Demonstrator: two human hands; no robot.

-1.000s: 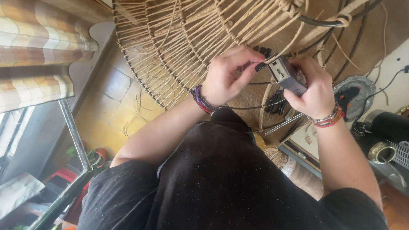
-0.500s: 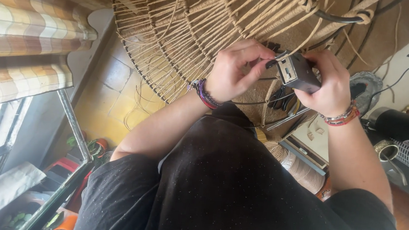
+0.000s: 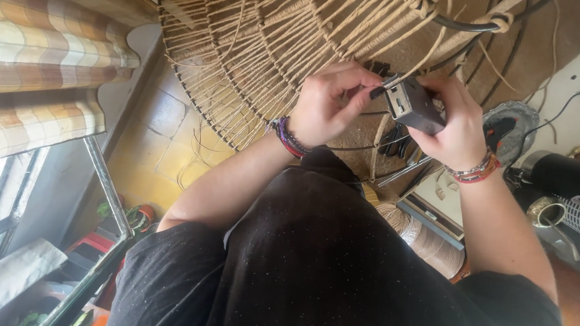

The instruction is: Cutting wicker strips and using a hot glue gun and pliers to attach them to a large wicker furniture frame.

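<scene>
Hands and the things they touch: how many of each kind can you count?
Hands: 2, the left hand and the right hand
Small grey metal box tool: 1
Round black wire frame woven with tan cord: 1
Beaded wristbands: 2, purple and red
Total: 6

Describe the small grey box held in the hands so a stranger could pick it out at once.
Start at the big round woven-cord frame filling the top of the view. Just below its lower right edge, two hands meet; the small grey box sits in the right hand, with the left hand pinching at its end. It is the only hard, boxy, metallic-grey thing among tan cords and thin black wires.
</scene>
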